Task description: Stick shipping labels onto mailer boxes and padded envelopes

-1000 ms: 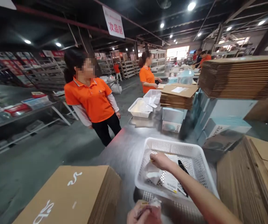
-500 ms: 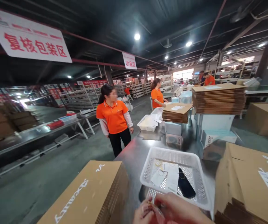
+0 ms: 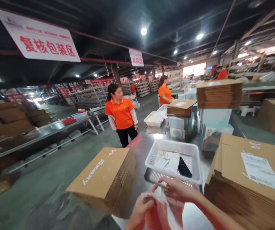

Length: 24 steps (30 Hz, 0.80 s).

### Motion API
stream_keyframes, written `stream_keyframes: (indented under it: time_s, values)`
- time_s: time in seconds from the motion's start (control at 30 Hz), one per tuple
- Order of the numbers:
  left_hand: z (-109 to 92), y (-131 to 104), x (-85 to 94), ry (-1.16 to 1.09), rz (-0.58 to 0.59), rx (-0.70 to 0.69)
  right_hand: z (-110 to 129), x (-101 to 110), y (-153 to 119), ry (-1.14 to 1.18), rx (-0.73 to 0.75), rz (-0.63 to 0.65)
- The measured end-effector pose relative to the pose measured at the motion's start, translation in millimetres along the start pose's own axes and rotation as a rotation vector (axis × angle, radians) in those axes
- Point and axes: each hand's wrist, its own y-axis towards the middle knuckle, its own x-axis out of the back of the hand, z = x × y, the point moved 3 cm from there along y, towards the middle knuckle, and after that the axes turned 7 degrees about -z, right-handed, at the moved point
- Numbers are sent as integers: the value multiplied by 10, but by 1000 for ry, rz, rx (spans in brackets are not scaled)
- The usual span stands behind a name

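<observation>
- Inside a large hall, under a dark ceiling [image 3: 99,25] with lit lamps [image 3: 143,31] and a white hanging sign [image 3: 47,40] in red characters.
- Working at a shiny metal table [image 3: 141,149], with a cardboard stack [image 3: 99,175] to the left and a larger cardboard pile [image 3: 233,156] to the right, topped by a printed white sheet [image 3: 262,171].
- Beyond the left stack, well apart from the hands, a co-worker in an orange shirt [image 3: 120,110]; farther back, another orange-clad person [image 3: 165,93] beside flat cartons [image 3: 179,108].
- Holding a thin, pinkish see-through wrapping [image 3: 160,217] low in view, on the near side of a white plastic basket [image 3: 196,156] and apart from it.
- Gripping the wrapping's left side with the left hand [image 3: 141,209], fingers bent and closed around the film.
- Reaching across its upper edge with the right hand [image 3: 177,189], fingertips close to those of the left; cannot tell whether pinching the film or merely touching.
- Lying inside the basket: white papers [image 3: 173,161], a dark phone-like slab [image 3: 184,167] and thin yellowish loops [image 3: 162,154].
- Probably at the step of handling the wrapping's upper edge, judging by the close fingertips.
- Likely calling next for a steady left hold and a sure right fingertip grip, without tearing film so thin.
</observation>
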Motion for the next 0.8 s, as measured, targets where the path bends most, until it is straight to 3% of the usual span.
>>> stream_keyframes:
  time_s: [0.07,0.13,0.2,0.33,0.5,0.6,0.67,0.73,0.8]
  values:
    - [-58,-86,-163,20,-19,30,54,-96,31,141,-7,71]
    - [-28,-53,-215,-94,-136,83,8,-138,78,269,-112,-37]
    - [79,29,-146,-206,-267,141,-126,-194,109,415,-202,-79]
    - [256,74,27,-297,-360,207,-386,-353,44,707,-387,-143]
    - [453,88,-46,-389,-228,260,-364,-608,38,489,-309,-204]
    - [680,190,-30,-437,-244,300,-383,-757,126,479,-297,-243]
    - [859,213,2,-439,-247,413,-414,-833,166,471,-284,-260]
    - [1008,187,33,-438,-234,521,-462,-905,178,445,-305,-216]
    - [1075,155,83,-419,-255,518,-526,-952,165,432,-349,-201]
